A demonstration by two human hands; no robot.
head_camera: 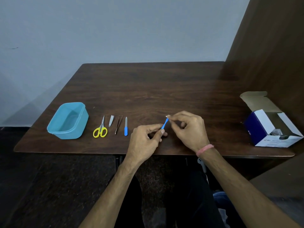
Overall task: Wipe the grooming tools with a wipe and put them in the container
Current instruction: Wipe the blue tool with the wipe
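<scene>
Nearest the camera, the left hand [146, 137] pinches the lower end of a small blue-handled tool [164, 124], its grip closed on the handle. The right hand [189, 127] pinches the tool's upper tip, where a bit of white shows; whether that is a wipe I cannot tell. Both hands hover over the counter [148, 89]. Left of them lie a blue-handled nail file [126, 127], tweezers [118, 124], a nail clipper [111, 120] and yellow-handled scissors [100, 129], then the blue container [57, 129]. An opened box [273, 127] sits far right.
</scene>
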